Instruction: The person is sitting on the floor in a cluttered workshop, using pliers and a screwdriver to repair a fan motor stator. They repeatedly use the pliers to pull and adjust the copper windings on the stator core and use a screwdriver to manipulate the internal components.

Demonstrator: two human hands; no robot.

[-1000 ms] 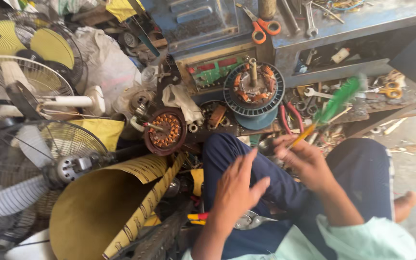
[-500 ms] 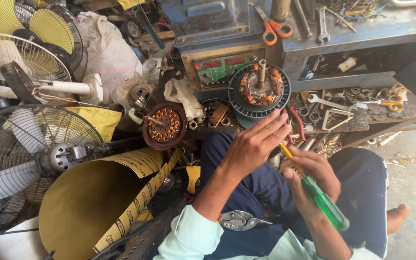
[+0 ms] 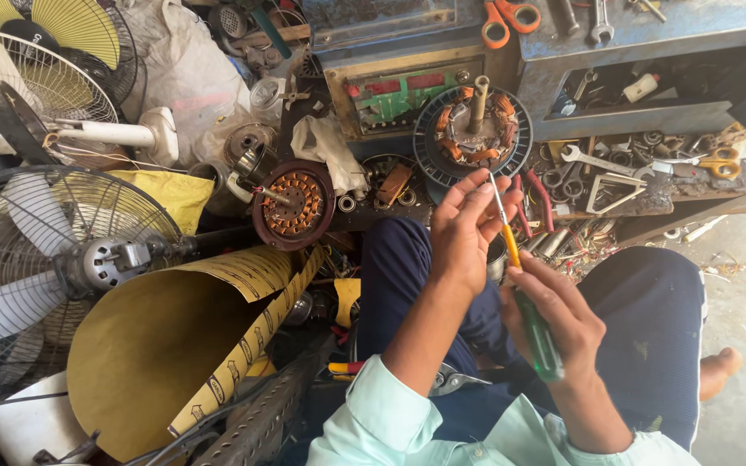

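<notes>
Both hands sit over my lap from where I watch. Left hand (image 3: 464, 229) is raised with fingers loosely curled, its fingertips pinching the metal shaft near the tip of the screwdriver (image 3: 520, 285). Right hand (image 3: 559, 315) is wrapped in a closed grip round the same tool, over the join of the yellow collar and the green translucent handle, which sticks out below my palm toward the knee. The screwdriver slants from upper left to lower right between the two hands, above the dark blue trousers.

Going down by size, I see the big rolled sheet of yellow-brown paper (image 3: 166, 345) lying open-mouthed at the left, just beside my left leg. Behind it stands a wire-caged fan (image 3: 36, 250) with pale blades and a bare motor hub. The blue metal counter (image 3: 649, 34) runs along the top, with orange-handled scissors (image 3: 507, 19) lying on it. Below its edge rests a round motor stator with copper windings (image 3: 475, 129), a shaft standing up from its centre, just beyond my left fingertips. A smaller brown-rimmed stator (image 3: 291, 203) lies well to the left of it. A grey spanner (image 3: 593, 160) lies on the cluttered shelf at the right.
</notes>
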